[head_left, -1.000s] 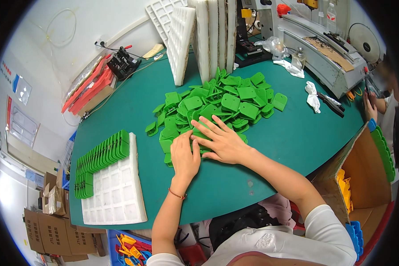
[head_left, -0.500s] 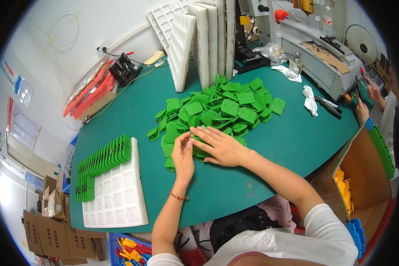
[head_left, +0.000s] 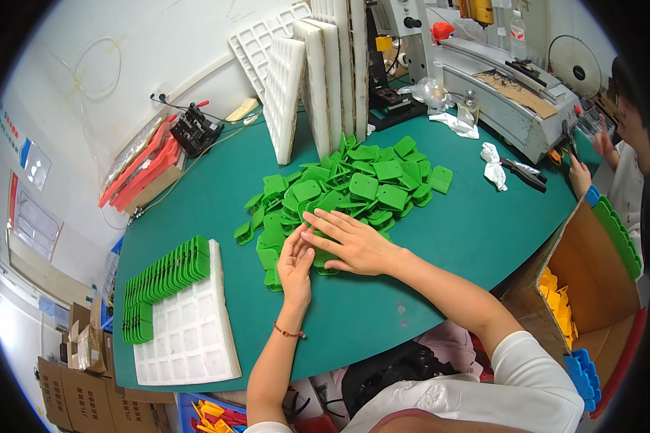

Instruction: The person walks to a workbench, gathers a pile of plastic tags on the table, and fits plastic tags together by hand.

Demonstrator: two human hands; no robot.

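Note:
A heap of green plastic clip-like pieces (head_left: 363, 186) lies in the middle of the green table. My left hand (head_left: 296, 268) is at the heap's near edge, its fingers curled toward the thumb; whatever they hold, if anything, is hidden. My right hand (head_left: 361, 247) reaches over the heap's near side with its fingers stretched out, its fingertips meeting those of my left hand. On the left lies a white gridded tray (head_left: 191, 343). A row of green pieces (head_left: 167, 274) stands along its far edge, with a few more down its left side.
Tall white gridded panels (head_left: 318, 86) stand behind the heap. A black device (head_left: 196, 130) and red-orange items (head_left: 146, 166) are at the far left. Black-handled pliers (head_left: 525, 175) lie right, near a grey machine (head_left: 498, 94) and another person. A cardboard box (head_left: 592, 267) holds coloured pieces.
The view has shifted slightly, so the table and heap sit a little differently in the picture. My hands keep nearly the same pose at the heap's near edge.

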